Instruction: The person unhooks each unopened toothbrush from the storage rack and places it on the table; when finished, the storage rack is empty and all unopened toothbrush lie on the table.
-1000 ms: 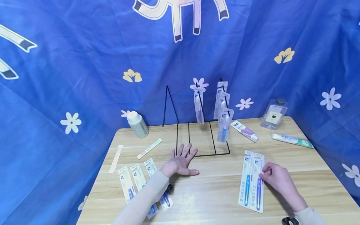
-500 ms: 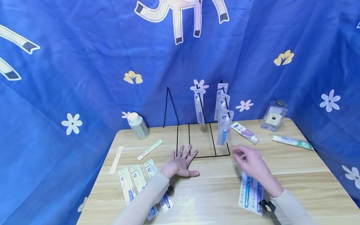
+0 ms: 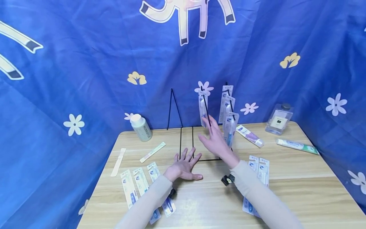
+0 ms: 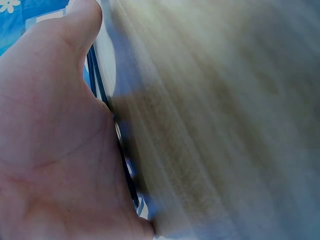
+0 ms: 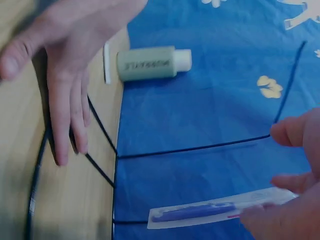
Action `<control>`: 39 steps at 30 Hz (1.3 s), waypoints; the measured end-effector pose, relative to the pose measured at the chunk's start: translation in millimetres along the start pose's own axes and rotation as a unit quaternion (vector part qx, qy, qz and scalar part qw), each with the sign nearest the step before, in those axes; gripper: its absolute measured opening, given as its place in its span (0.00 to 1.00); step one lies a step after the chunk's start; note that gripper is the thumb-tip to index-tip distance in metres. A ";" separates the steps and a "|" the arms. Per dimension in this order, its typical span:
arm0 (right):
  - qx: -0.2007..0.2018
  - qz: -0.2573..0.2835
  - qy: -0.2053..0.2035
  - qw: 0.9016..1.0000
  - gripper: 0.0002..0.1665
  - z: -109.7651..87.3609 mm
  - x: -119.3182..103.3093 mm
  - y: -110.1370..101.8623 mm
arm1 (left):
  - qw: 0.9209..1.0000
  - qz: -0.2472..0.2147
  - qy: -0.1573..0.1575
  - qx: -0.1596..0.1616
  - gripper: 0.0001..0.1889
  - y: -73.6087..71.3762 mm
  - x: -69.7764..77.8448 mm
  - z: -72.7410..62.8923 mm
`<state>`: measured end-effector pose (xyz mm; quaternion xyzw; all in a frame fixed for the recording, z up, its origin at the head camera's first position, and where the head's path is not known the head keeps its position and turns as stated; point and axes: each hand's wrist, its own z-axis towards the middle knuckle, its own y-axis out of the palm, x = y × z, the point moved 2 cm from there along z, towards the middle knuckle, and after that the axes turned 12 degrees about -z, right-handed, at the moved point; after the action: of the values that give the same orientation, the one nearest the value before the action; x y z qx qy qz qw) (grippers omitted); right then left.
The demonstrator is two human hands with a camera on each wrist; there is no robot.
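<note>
A black wire rack (image 3: pixel 206 160) stands at the back of the table. My left hand (image 3: pixel 184 167) rests spread on the table, fingertips over the rack's front bar; its palm side fills the left of the left wrist view. My right hand (image 3: pixel 215 140) reaches up over the rack, fingers loosely parted, to the packaged toothbrush (image 3: pixel 202 106) on the middle hook. In the right wrist view, right fingertips (image 5: pixel 260 215) overlap the edge of that purple toothbrush pack (image 5: pixel 195 212). Several toothbrush packs (image 3: pixel 229 127) hang from the right hook.
Two packaged toothbrushes (image 3: pixel 263 170) lie at right, partly under the right sleeve. Three more packs (image 3: pixel 129 187) lie at left, near narrow strips (image 3: pixel 152 152). A white-capped bottle (image 3: pixel 141 128), toothpaste tubes (image 3: pixel 249 136) and a clear bottle (image 3: pixel 278 119) are at the back.
My right hand has left the two toothbrush packs on the right side of the table and moved left and up to the pack on the middle hook. My left hand has stayed put.
</note>
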<state>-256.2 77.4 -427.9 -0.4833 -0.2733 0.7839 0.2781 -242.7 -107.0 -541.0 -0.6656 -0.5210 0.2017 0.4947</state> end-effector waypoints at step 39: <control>0.072 0.122 -0.016 0.990 0.29 -57.8 -7.0 -5.5 | 1.000 0.006 -0.001 0.007 0.55 0.6 1.8 1.0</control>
<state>-200.0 85.6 -442.0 -0.4794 -0.1595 0.8372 0.2095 -242.5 -104.9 -541.5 -0.6652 -0.5159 0.2091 0.4977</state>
